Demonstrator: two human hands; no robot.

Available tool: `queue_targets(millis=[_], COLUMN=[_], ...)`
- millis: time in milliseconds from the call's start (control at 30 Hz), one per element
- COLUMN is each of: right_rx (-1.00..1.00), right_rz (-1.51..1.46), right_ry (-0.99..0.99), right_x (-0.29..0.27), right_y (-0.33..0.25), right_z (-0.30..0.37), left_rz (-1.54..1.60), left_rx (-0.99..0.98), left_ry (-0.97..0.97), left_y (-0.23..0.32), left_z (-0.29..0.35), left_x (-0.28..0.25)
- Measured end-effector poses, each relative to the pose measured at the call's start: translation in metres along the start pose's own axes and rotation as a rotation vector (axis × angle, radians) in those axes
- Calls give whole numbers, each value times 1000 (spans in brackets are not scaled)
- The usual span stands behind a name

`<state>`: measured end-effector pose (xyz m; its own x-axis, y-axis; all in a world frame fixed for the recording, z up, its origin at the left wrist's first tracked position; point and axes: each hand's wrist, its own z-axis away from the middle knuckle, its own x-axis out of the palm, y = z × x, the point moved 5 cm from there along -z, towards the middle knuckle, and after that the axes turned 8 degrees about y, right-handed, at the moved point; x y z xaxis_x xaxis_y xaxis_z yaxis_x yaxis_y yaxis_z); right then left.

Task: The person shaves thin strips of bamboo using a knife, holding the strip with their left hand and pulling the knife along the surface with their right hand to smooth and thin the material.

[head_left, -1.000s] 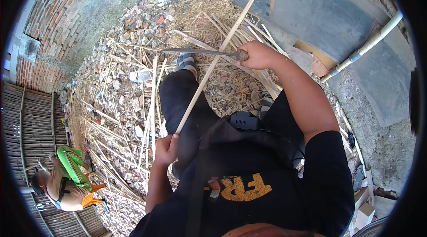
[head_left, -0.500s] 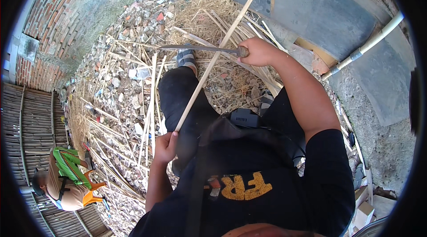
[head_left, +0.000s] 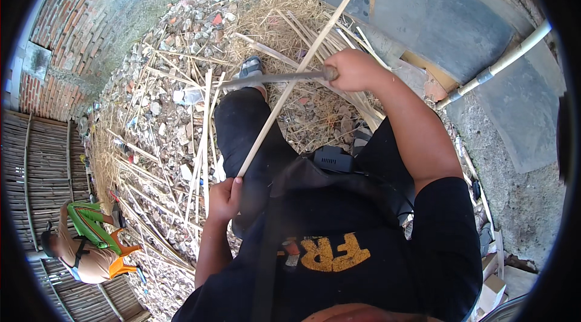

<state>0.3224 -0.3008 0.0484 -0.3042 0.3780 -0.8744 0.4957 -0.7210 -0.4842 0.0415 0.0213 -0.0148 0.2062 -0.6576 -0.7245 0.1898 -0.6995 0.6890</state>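
Note:
My left hand [head_left: 225, 198] is closed round the near end of a long pale bamboo strip [head_left: 313, 51], which slants up and to the right past my knee. In my right hand [head_left: 353, 70] is the short handle of a machete [head_left: 266, 79]. Its long blade points left and crosses the strip a little beyond the strip's middle; motion blurs it slightly. Whether the edge bites into the strip cannot be made out. Below the blade lies my bent left leg in dark trousers, with a grey sandal [head_left: 250, 67] on the foot.
Split bamboo strips [head_left: 203, 140] lie over the rubble to my left. A heap of shavings [head_left: 275, 13] is ahead. Grey sheets [head_left: 442, 13] and a pale pipe [head_left: 517, 50] stand at right. Another person [head_left: 82, 249] sits on an orange stool [head_left: 124, 258] at far left, by a bamboo wall.
The machete blade has swung downward in the picture, its tip now nearer my left knee and its crossing lower on the strip. Both hands keep their grips.

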Motion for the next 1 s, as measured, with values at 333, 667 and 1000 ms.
queue_targets(millis=[333, 667, 1000], right_rx=[61, 151, 6], right_rz=[40, -66, -37], right_ry=[36, 110, 139], right_x=[6, 4, 12], right_y=[-3, 43, 34], right_z=[0, -14, -15], left_rz=[-39, -81, 1], left_rx=[7, 41, 51], left_ry=[5, -10, -24], left_y=[3, 11, 3], left_z=[3, -1, -1], left_x=[-4, -5, 1])
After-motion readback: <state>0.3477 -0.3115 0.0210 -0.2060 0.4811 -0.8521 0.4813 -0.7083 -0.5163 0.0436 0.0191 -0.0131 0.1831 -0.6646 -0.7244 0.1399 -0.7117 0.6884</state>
